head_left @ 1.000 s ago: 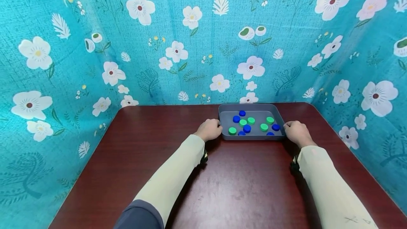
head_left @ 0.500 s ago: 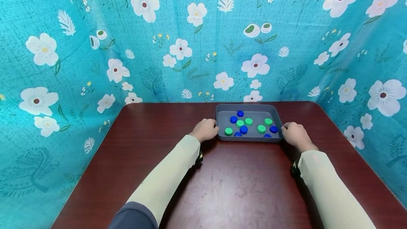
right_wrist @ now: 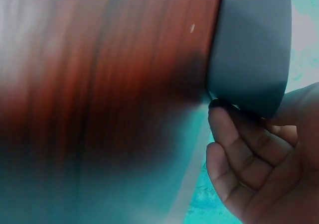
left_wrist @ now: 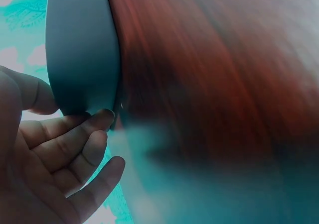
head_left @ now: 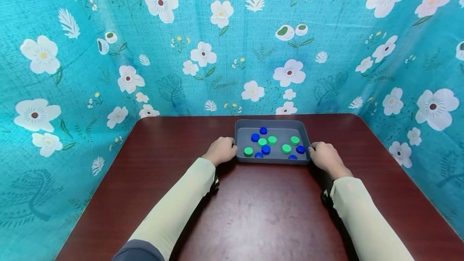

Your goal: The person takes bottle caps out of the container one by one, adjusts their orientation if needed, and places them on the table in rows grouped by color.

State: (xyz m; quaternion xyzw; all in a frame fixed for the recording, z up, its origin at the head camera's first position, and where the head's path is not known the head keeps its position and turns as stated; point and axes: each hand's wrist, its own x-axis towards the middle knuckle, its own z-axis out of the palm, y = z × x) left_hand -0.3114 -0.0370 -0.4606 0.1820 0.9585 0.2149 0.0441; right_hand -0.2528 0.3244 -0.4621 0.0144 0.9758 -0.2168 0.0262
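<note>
A shallow grey rectangular tray (head_left: pixel 272 161) is on the table towards its far side. Several blue round caps (head_left: pixel 266 149) and several green round caps (head_left: pixel 248 152) lie scattered in it. My left hand (head_left: pixel 221 150) grips the tray's left end; in the left wrist view the thumb is at the rim and curled fingers (left_wrist: pixel 75 144) are at the lower edge. At the opposite end my right hand (head_left: pixel 328 158) holds the tray in the same way, its fingers (right_wrist: pixel 239 144) bent against the underside. The near wall partly hides some blue caps.
The dark red-brown wooden table (head_left: pixel 253 212) has a glossy top. A turquoise flowered curtain (head_left: pixel 224 51) hangs close behind its far edge and along both sides. A dark wrist device (head_left: pixel 214 183) sits under each sleeve cuff.
Both hands have moved the tray to the left and slightly nearer to me. The caps have stayed in about the same places inside it, and both grips are unchanged.
</note>
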